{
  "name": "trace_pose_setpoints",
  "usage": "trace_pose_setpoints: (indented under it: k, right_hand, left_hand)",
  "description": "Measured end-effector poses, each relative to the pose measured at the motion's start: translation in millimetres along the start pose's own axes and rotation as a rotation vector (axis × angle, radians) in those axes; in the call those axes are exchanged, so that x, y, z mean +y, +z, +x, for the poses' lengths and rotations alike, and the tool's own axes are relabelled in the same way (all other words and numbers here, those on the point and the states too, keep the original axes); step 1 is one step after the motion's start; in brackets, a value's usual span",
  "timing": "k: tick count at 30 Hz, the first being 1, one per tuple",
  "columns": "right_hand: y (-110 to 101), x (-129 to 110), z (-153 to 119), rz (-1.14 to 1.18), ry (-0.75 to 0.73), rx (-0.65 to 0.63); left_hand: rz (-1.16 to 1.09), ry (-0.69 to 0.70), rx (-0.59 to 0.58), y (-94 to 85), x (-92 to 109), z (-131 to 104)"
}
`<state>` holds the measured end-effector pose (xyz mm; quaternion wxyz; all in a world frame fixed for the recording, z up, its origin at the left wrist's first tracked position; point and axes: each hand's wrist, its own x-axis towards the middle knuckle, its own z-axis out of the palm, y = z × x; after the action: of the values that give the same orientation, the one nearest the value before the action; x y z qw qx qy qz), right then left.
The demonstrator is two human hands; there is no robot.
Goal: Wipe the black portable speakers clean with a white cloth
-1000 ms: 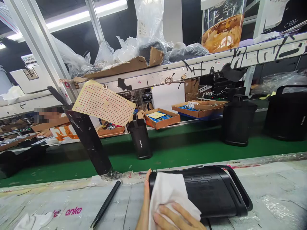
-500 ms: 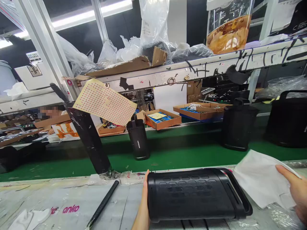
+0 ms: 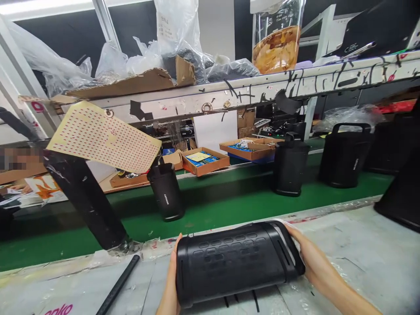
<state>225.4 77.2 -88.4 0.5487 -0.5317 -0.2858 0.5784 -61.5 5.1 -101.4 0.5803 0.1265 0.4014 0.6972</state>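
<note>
A black portable speaker (image 3: pixel 229 264) with a carry handle at its right end lies on its side in front of me, over the worktable. My left hand (image 3: pixel 171 271) is closed around its left end, fingers partly hidden behind it. At the handle end, my right hand (image 3: pixel 305 249) grips the speaker, most of its fingers out of sight behind the handle. A thin white edge of a cloth (image 3: pixel 286 224) shows between that hand and the handle; the rest of the cloth is hidden.
Several more black speakers (image 3: pixel 166 192) stand upright on the green conveyor belt (image 3: pixel 216 201). A black rod (image 3: pixel 120 284) lies left on the worktable (image 3: pixel 341 245). A black-wrapped post (image 3: pixel 88 205) carries a dotted yellow sheet (image 3: pixel 105 138). Cardboard trays (image 3: pixel 210 166) sit beyond the belt.
My right hand, which held the white cloth out to the right of the speaker, has come in to its handle end. The view has swung right.
</note>
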Motion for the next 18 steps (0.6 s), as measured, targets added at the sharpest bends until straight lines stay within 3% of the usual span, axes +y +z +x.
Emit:
trace_pose_setpoints:
  k: [4, 9, 11, 13, 15, 18]
  right_hand:
    - [-3, -6, 0, -0.036, -0.061, 0.000]
    - [-8, -8, -9, -0.228, -0.459, 0.164]
    - [-4, 1, -19, -0.465, -0.717, 0.062]
    - [4, 15, -32, -0.840, -1.102, -0.067]
    - [16, 31, -45, -1.167, -1.488, -0.115]
    - [35, 47, -60, -1.336, -1.910, -0.163]
  left_hand:
    - [-0.011, -0.035, -0.033, 4.8, 6, -14]
    - [-0.021, -0.051, -0.069, 4.9, 7, -21]
    - [0.021, -0.074, -0.065, 0.8, 5, -18]
    - [0.092, -0.059, -0.043, -6.7, 2, -7]
    - [0.189, 0.040, 0.001, -15.9, 0, 12]
    - [0.295, 0.186, 0.054, -27.3, 2, 46]
